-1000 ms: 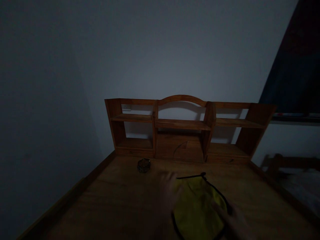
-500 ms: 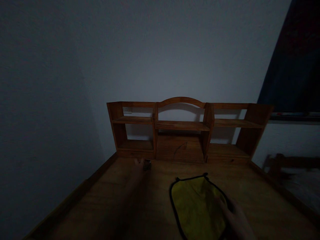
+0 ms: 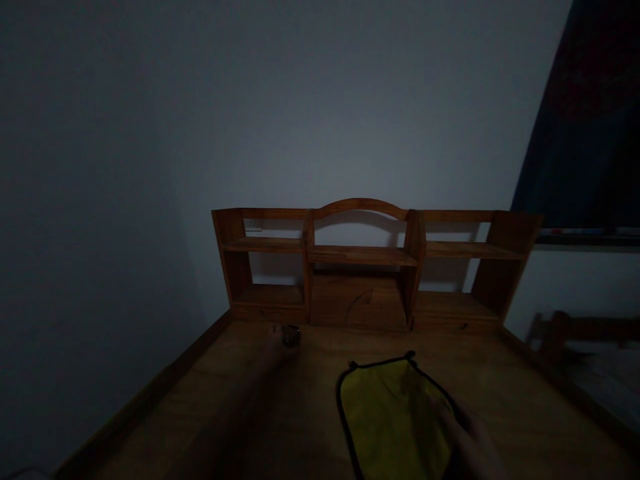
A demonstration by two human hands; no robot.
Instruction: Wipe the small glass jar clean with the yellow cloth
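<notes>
My left hand [image 3: 274, 345] reaches out over the wooden desk toward the back left. Its fingers are at a small, dark, shiny object [image 3: 291, 336] and seem closed on its left side; the dim light hides what kind of thing it is. A yellow cloth [image 3: 387, 413] with black edging lies spread in front of me, its near end cut off by the frame. On the right border of this cloth is my right hand [image 3: 465, 430], thumb over the yellow face and the other fingers mostly hidden, gripping the edge.
Along the back of the desk [image 3: 520, 407] stands a wooden shelf unit [image 3: 363, 255] with several compartments. Raised wooden rims run down both sides. A wall rises behind and at left, with a socket [image 3: 253, 225]. A dark curtain [image 3: 585, 133] hangs at right.
The view has shifted slightly, so the shelf and desk sit a little lower. My left forearm has swung slightly left. Both hands stay at the same things.
</notes>
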